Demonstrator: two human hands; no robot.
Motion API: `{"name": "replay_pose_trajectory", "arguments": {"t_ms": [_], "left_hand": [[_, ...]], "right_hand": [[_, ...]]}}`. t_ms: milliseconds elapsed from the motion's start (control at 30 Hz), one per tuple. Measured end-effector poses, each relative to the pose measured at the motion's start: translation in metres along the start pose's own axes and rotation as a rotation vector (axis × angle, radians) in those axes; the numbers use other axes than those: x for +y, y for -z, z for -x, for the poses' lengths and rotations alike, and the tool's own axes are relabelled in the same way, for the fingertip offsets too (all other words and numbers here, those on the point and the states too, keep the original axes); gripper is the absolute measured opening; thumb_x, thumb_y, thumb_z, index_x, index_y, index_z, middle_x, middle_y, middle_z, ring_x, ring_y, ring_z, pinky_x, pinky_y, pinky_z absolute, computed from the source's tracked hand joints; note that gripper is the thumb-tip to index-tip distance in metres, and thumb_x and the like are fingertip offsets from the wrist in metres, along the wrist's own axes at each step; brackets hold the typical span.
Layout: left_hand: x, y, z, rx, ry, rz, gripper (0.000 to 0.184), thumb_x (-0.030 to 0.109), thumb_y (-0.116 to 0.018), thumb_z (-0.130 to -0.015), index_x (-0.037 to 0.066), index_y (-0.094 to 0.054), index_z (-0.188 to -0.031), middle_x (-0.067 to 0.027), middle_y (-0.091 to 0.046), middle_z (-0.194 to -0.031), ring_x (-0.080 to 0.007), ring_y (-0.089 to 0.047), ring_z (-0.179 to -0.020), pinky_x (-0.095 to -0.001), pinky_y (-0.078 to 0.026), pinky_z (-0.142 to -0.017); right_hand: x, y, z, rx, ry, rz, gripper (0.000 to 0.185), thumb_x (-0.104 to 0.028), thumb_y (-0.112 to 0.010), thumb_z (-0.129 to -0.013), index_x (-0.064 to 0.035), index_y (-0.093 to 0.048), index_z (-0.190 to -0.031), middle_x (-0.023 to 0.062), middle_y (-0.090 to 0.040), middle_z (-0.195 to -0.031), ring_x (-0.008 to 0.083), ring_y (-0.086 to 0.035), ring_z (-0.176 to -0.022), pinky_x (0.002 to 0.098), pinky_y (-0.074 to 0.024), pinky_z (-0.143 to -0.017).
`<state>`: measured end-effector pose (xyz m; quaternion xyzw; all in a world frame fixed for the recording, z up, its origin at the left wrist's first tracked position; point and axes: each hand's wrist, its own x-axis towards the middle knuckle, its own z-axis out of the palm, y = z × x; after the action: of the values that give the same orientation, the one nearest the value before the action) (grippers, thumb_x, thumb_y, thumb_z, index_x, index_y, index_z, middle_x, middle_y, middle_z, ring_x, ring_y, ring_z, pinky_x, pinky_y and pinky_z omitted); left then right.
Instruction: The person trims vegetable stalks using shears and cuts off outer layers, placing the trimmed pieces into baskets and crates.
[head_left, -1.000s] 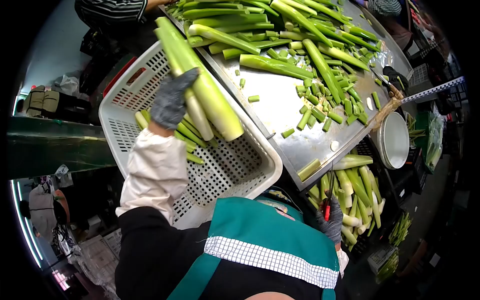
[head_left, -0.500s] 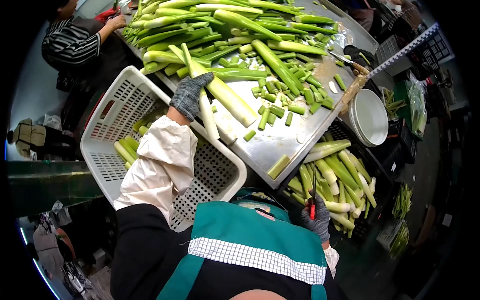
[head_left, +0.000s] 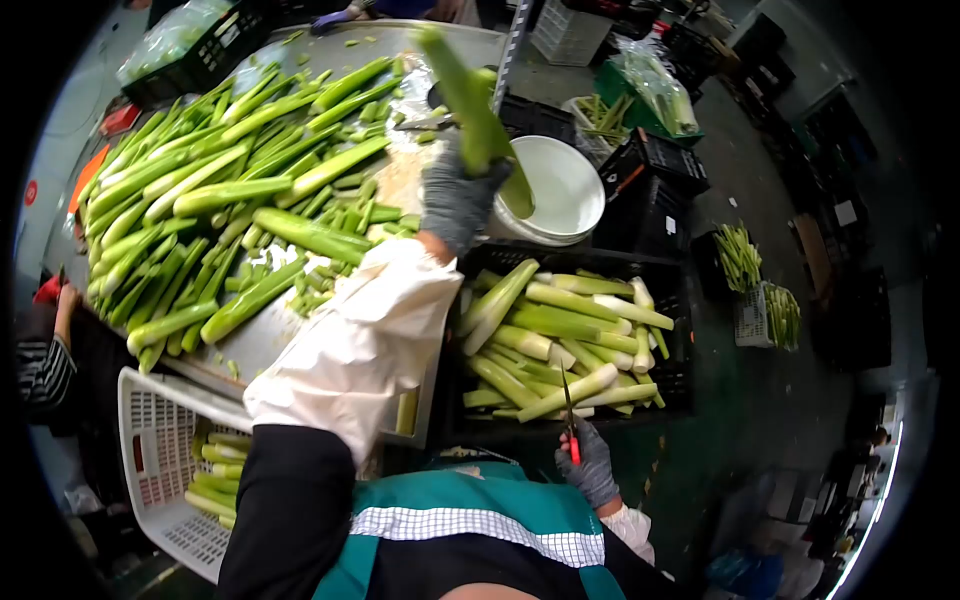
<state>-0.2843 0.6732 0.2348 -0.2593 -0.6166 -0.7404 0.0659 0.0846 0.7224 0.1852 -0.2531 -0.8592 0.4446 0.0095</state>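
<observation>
My left hand [head_left: 458, 205], in a grey glove, is closed around a thick green vegetable stalk [head_left: 470, 100], smeared by motion. It is raised beside the table's right edge, and the stalk's lower end overlaps the white bucket [head_left: 560, 175] in view. My right hand [head_left: 590, 465], also gloved, is low in front of my apron and grips a knife by its red handle [head_left: 574, 449], blade pointing up. Just beyond the blade, a black crate [head_left: 680, 350] holds many pale green-white stalks [head_left: 545, 322].
Stalks and short cut pieces [head_left: 240, 190] cover much of the metal table [head_left: 265, 345]. A white perforated basket [head_left: 150, 440] with stalks stands at the lower left. Further right are dark crates [head_left: 665, 165] and bundled greens [head_left: 738, 258]. Another person's striped sleeve [head_left: 45, 370] shows far left.
My view has turned to the right. My left hand has gone from beside the white basket to the bucket side, stalk in hand. My right hand still holds the knife.
</observation>
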Motion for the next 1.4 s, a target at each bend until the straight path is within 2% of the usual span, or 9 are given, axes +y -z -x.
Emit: {"name": "replay_pose_trajectory", "arguments": {"t_ms": [133,500,733,800,967,1167,1233,1300,1400], "left_hand": [[-0.059,-0.079,-0.016,-0.187,0.101,-0.295,0.031,0.021,-0.064,-0.067,0.008,-0.054,-0.094,-0.0156,-0.059,-0.076,-0.0311,-0.057,-0.069,-0.0375,-0.044,-0.063],[-0.205,-0.184,-0.020,-0.809,0.037,-0.865,0.024,0.022,-0.060,-0.066,0.011,-0.061,-0.087,-0.0135,-0.060,-0.076,-0.0309,-0.058,-0.073,-0.0400,-0.046,-0.066],[-0.211,-0.185,-0.028,-0.721,0.267,-0.878,0.023,0.023,-0.059,-0.068,0.009,-0.064,-0.086,-0.0146,-0.061,-0.084,-0.0295,-0.059,-0.077,-0.0369,-0.047,-0.069],[-0.225,-0.179,-0.042,-0.455,0.403,-0.566,0.028,0.028,-0.064,-0.064,0.008,-0.063,-0.084,-0.0142,-0.061,-0.079,-0.0305,-0.059,-0.074,-0.0358,-0.046,-0.067],[-0.139,-0.135,-0.080,-0.254,0.491,0.059,0.019,0.010,-0.068,-0.065,-0.001,-0.057,-0.077,-0.0087,-0.059,-0.062,-0.0134,-0.054,-0.047,-0.0231,-0.041,-0.041],[-0.055,-0.076,-0.060,-0.268,0.571,0.057,0.025,0.012,-0.068,-0.066,-0.002,-0.058,-0.084,-0.0083,-0.060,-0.067,-0.0138,-0.056,-0.053,-0.0230,-0.045,-0.048],[-0.030,-0.050,-0.045,-0.338,0.462,0.108,0.026,0.015,-0.068,-0.068,0.001,-0.058,-0.087,-0.0074,-0.060,-0.073,-0.0119,-0.055,-0.057,-0.0220,-0.045,-0.048],[-0.006,-0.015,-0.030,-0.394,0.157,0.042,0.028,0.017,-0.066,-0.071,0.002,-0.057,-0.092,-0.0060,-0.060,-0.079,-0.0130,-0.055,-0.069,-0.0252,-0.046,-0.063],[0.045,0.053,-0.018,-0.417,0.285,0.031,0.027,0.016,-0.065,-0.072,0.001,-0.056,-0.093,-0.0053,-0.060,-0.080,-0.0131,-0.055,-0.073,-0.0262,-0.045,-0.068]], "right_hand": [[0.020,0.011,0.015,0.130,-0.133,0.001,0.052,-0.002,-0.056,-0.061,-0.0067,-0.046,-0.112,0.0088,-0.050,-0.078,0.0174,-0.052,-0.063,0.0274,-0.0453,-0.060],[0.073,0.002,0.053,0.210,-0.473,-0.197,0.053,-0.006,-0.059,-0.063,-0.0115,-0.047,-0.114,0.0019,-0.053,-0.075,0.0089,-0.051,-0.061,0.0232,-0.0449,-0.058],[0.119,-0.010,0.070,0.478,-0.923,-1.285,0.042,-0.012,-0.065,-0.069,-0.0104,-0.050,-0.109,0.0054,-0.051,-0.073,0.0142,-0.051,-0.060,0.0273,-0.0459,-0.057],[0.082,-0.006,0.056,0.189,-0.489,0.062,0.061,-0.017,-0.069,-0.058,-0.0105,-0.046,-0.115,0.0063,-0.054,-0.077,0.0175,-0.054,-0.066,0.0294,-0.0451,-0.061],[0.068,0.000,0.024,0.153,-0.338,0.079,0.056,-0.015,-0.065,-0.058,-0.0068,-0.047,-0.111,0.0112,-0.054,-0.081,0.0262,-0.054,-0.071,0.0348,-0.0448,-0.064],[0.048,0.004,-0.002,0.142,-0.120,0.192,0.054,-0.010,-0.060,-0.062,-0.0068,-0.045,-0.113,0.0085,-0.051,-0.078,0.0173,-0.053,-0.062,0.0285,-0.0459,-0.059],[0.035,0.008,-0.010,0.131,-0.163,0.164,0.047,-0.012,-0.061,-0.060,-0.0030,-0.047,-0.105,0.0168,-0.051,-0.084,0.0334,-0.053,-0.075,0.0384,-0.0445,-0.067],[0.029,0.012,-0.015,0.093,-0.080,0.136,0.043,-0.009,-0.058,-0.064,-0.0031,-0.048,-0.105,0.0131,-0.052,-0.081,0.0275,-0.054,-0.072,0.0339,-0.0454,-0.065],[0.014,0.008,-0.024,0.199,-0.073,-0.307,0.035,-0.006,-0.053,-0.073,-0.0014,-0.047,-0.107,0.0045,-0.052,-0.080,0.0110,-0.051,-0.072,0.0233,-0.0438,-0.063]]}}
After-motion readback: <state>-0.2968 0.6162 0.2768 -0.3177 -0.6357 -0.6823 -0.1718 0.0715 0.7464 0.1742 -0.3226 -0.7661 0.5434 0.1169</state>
